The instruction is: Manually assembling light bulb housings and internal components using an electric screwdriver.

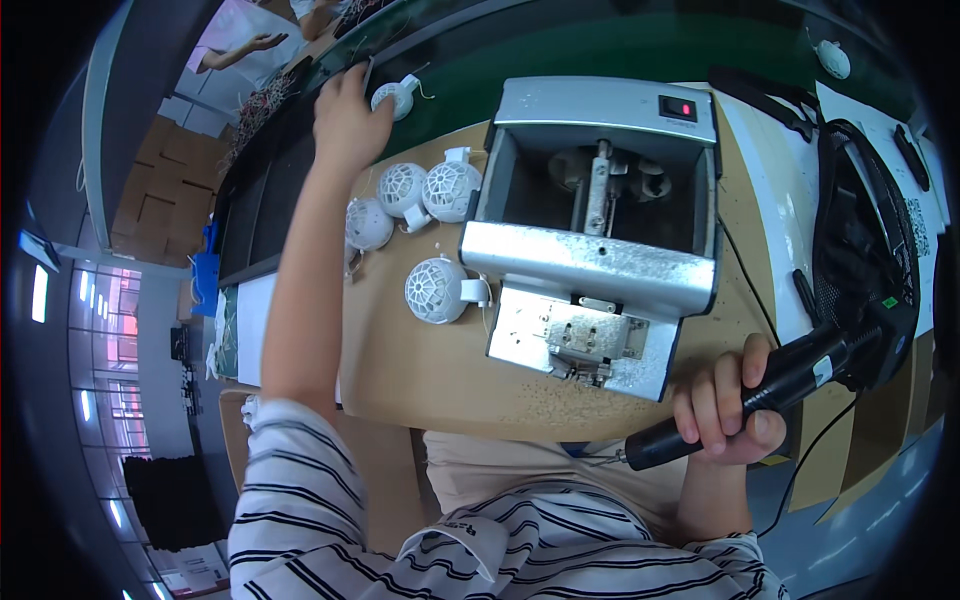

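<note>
My left hand (352, 118) stretches to the far green belt, its thumb apart from its fingers. Right beside the thumb lies a white lattice ball (396, 98); whether they touch is hard to tell. A black electric screwdriver (665, 443) is gripped in my right hand (727, 408), low at the table's front right, with its bit pointing left. Between the hands stands a silver metal machine (590, 255) with a lit red switch. Several more white lattice balls with square stubs, among them one nearer me (435, 290), lie to its left.
A brown board (400, 370) under the machine carries scattered small bits near its front edge. At the right are a black mesh bag (865, 220) and cables. Another white ball (832, 59) sits on the far belt (600, 45). Another person's hand (266, 41) shows at the upper left.
</note>
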The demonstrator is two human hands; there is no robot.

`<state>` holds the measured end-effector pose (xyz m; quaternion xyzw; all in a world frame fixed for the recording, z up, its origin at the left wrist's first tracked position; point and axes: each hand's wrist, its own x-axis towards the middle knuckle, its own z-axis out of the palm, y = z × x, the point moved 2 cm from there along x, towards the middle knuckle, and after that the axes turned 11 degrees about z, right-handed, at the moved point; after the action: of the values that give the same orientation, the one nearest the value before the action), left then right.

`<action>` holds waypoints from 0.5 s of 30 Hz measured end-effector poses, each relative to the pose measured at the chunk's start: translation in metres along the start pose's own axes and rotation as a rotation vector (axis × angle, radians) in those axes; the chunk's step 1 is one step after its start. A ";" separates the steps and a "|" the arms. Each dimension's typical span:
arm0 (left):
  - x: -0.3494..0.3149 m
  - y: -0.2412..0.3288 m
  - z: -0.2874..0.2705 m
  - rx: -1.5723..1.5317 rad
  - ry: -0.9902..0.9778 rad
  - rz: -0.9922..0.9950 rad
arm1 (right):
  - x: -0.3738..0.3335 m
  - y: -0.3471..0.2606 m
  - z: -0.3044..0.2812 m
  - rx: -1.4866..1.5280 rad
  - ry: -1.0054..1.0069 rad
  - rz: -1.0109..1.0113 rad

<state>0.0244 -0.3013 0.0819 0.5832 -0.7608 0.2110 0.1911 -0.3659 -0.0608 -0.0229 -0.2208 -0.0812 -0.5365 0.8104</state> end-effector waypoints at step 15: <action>-0.090 -0.037 -0.093 -1.912 -0.023 -0.430 | -0.003 0.006 0.001 0.037 0.145 -0.064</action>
<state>0.0869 -0.1869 0.1147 0.3107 -0.4906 -0.5391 0.6100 -0.3613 -0.0558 -0.0249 -0.1634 -0.0391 -0.5751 0.8006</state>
